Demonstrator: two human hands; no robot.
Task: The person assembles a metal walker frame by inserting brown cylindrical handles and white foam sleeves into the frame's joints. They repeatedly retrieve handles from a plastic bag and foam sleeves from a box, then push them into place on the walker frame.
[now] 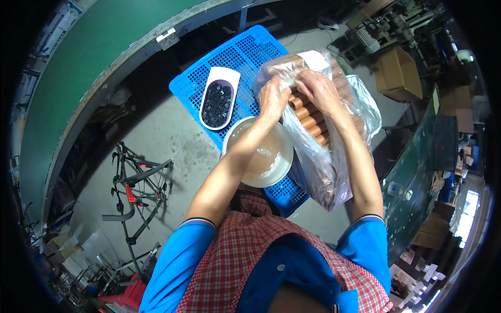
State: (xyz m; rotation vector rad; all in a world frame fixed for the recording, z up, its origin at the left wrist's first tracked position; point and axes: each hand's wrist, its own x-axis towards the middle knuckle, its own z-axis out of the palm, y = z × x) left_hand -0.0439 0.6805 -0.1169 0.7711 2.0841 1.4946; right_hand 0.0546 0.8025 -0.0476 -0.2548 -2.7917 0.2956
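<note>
A clear plastic bag (307,156) full of brown tubes (309,121) lies in front of me, on the right part of a blue plastic crate (189,83). My left hand (273,98) is closed with its fingertips pinching the bag's plastic. Close beside it, my right hand (318,91) pinches the same plastic, fingers bent over the tubes. Under my left forearm stands a round white tub (286,169) with cloudy brownish liquid. Left of the tub, a white oval-welled container (225,75) holds many small black pieces (216,104).
A long green surface (73,62) curves along the left, and a dark green table (409,167) stands at right. A folded black metal trolley frame (136,195) is on the floor at left. An open cardboard box (397,75) and machinery (396,28) stand at the far right.
</note>
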